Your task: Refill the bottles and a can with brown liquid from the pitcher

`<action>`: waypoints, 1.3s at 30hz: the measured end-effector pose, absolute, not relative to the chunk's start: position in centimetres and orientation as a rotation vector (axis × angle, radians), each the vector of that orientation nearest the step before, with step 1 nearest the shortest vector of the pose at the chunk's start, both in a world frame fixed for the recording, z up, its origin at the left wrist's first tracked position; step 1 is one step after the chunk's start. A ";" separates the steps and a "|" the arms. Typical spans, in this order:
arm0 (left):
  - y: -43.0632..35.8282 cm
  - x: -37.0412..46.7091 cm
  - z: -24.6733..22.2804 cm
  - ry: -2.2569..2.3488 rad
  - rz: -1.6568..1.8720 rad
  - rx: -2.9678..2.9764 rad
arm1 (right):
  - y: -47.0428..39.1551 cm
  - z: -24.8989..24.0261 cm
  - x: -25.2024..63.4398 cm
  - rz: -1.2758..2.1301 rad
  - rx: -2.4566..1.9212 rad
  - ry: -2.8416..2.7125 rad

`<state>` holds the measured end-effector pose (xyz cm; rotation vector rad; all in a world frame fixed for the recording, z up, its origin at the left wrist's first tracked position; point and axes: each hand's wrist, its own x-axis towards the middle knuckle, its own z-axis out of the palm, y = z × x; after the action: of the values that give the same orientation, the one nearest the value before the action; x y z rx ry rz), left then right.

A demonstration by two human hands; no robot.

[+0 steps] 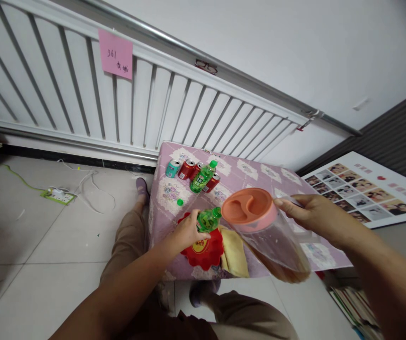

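Note:
My left hand (pixel 187 231) is wrapped round a green plastic bottle (pixel 207 220), which leans to the right above a red scalloped tray (pixel 205 257). With my right hand (pixel 300 212) I grip the handle of a clear pitcher (pixel 277 245). It has an orange lid (pixel 247 206) and hangs tilted, with brown liquid at its lower end. The bottle's top is close to the lid; I cannot tell whether they touch. A loose green cap (pixel 180 202) lies on the tablecloth left of the bottle. Beside the tray is a folded yellow cloth (pixel 235 252).
Another green bottle (pixel 203 178) stands among several cans, including a teal can (pixel 172 168) and a red can (pixel 186 169), on the patterned tablecloth (pixel 254 169). Behind runs a white radiator (pixel 185 106). A power strip (pixel 58 196) with cables lies on the floor; a photo board (pixel 362 182) leans right.

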<state>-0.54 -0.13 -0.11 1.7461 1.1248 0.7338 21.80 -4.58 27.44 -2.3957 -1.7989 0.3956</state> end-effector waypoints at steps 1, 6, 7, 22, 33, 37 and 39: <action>-0.1 -0.6 -0.1 1.123 0.728 1.747 | -4.6 27.5 21.8 0.391 -2.404 -1.799; -0.1 -0.6 -0.1 1.117 0.727 1.760 | -4.7 27.5 21.8 0.401 -2.394 -1.798; -0.1 -0.6 -0.2 1.115 0.730 1.763 | -4.6 27.5 21.8 0.403 -2.390 -1.800; 0.0 -0.4 -0.6 1.142 0.724 1.770 | -4.3 27.3 22.0 0.403 -2.399 -1.793; -0.1 -0.6 -0.1 1.132 0.719 1.777 | -4.5 27.6 21.6 0.404 -2.407 -1.782; -0.2 -0.6 0.0 1.140 0.703 1.781 | -4.4 27.5 21.8 0.403 -2.413 -1.777; -0.2 -0.6 0.1 1.136 0.703 1.784 | -4.4 27.4 21.9 0.400 -2.402 -1.784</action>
<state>-0.64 -0.18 0.07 1.7836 1.1364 0.7025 21.85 -4.36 27.39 -2.4020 -1.7839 0.3998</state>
